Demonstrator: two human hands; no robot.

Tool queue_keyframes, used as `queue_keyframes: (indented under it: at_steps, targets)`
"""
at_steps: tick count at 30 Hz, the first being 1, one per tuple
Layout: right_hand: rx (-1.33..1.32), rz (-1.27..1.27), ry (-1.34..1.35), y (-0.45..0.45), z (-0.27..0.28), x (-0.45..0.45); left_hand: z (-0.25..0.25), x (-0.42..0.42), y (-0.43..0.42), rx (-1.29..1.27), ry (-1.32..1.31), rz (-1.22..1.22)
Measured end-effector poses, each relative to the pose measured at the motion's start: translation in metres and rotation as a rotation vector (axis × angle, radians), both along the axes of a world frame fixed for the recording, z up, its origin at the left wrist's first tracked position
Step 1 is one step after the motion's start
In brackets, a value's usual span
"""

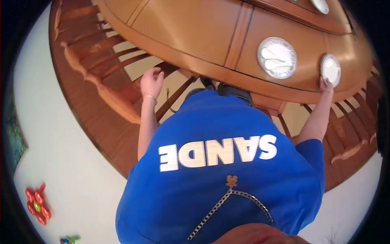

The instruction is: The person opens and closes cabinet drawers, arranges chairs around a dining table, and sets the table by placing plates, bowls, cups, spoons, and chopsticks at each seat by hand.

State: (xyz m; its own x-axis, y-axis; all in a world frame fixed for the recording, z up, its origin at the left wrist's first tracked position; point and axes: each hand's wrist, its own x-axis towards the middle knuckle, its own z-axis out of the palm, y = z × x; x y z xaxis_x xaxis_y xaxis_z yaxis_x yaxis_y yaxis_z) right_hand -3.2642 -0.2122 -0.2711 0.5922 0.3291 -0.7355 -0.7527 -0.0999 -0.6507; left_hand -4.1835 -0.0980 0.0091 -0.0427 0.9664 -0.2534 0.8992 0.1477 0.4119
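Observation:
My right hand (326, 84) grips the near edge of a round white plate (331, 70) with a patterned rim, at the right part of the wooden table (191, 34). To its left, a second plate (294, 56) with a silver-patterned rim lies on the table and bears white spoons (273, 64). My left hand (152, 83) hangs off the table's edge at the left, near a wooden chair. It holds nothing; its fingers are loosely bent, with the thumb apart from them.
Carved wooden chairs (99, 87) stand close around the table at left and right. A raised round wooden part (296, 18) rises at the table's middle, with another white dish (321, 5) on it. A red flower-shaped balloon (37, 204) shows at lower left.

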Motion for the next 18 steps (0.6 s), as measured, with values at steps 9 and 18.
queue_keyframes:
  at_steps: [9, 18]
  targets:
    - [-0.066, -0.21, -0.143, 0.02, 0.083, -0.097, -0.017, -0.009, -0.018, -0.026, -0.131, 0.006]
    - [-0.039, -0.354, -0.164, 0.021, 0.094, -0.092, -0.017, 0.01, -0.006, -0.028, -0.077, -0.086]
